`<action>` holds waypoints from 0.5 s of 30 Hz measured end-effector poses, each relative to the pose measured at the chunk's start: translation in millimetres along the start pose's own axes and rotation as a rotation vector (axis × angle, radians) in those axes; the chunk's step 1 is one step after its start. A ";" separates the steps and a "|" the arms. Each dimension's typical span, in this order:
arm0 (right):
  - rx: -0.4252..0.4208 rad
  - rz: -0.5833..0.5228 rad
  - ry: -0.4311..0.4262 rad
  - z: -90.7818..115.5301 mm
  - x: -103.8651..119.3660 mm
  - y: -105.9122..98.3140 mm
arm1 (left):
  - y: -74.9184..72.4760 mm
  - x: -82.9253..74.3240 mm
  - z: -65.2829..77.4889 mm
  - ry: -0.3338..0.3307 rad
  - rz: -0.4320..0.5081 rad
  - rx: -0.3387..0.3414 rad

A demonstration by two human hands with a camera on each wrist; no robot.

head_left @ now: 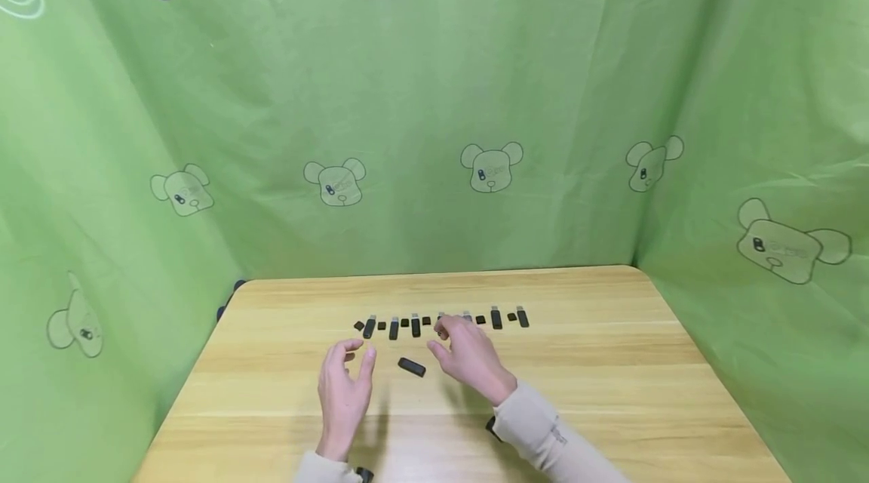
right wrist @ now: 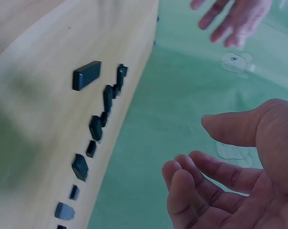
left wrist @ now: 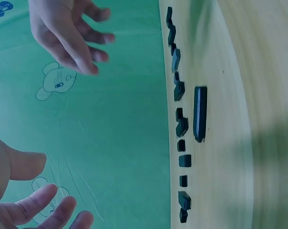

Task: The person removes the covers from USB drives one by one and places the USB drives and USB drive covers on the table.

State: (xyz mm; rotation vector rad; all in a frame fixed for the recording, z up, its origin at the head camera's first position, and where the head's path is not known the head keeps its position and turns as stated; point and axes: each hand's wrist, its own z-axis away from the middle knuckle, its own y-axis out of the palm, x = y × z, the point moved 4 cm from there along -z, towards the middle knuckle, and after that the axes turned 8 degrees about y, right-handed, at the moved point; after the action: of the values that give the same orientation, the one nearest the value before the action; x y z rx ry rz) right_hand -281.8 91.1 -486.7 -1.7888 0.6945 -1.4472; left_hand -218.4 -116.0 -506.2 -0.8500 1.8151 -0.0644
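Several black USB sticks (head_left: 496,318) with bare metal plugs stand in a row across the table, and small black caps (head_left: 426,321) lie among them. Nearer the person, a longer black USB stick (head_left: 411,367), seemingly capped, lies at a slant by itself. My left hand (head_left: 344,392) hovers to its left, thumb and fingers apart, holding nothing. Over the middle of the row is my right hand (head_left: 471,357), partly hiding some sticks. In the right wrist view, the right hand's fingers (right wrist: 220,174) bend loosely, and no object shows between them and the thumb.
The wooden table (head_left: 597,392) has rounded far corners. Green curtain (head_left: 421,226) printed with bear heads hangs behind it and on both sides. A dark object (head_left: 239,284) shows at the table's far left corner.
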 end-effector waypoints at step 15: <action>0.107 0.075 0.052 -8.2 -8.4 56.3 | 9.6 -9.6 26.5 -0.006 0.022 0.027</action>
State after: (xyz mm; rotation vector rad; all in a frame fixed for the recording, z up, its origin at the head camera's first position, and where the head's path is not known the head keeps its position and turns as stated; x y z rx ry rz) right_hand -289.9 62.5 -536.0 -1.6319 0.6899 -1.4574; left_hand -199.5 -94.2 -513.8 -0.8101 1.8139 -0.0713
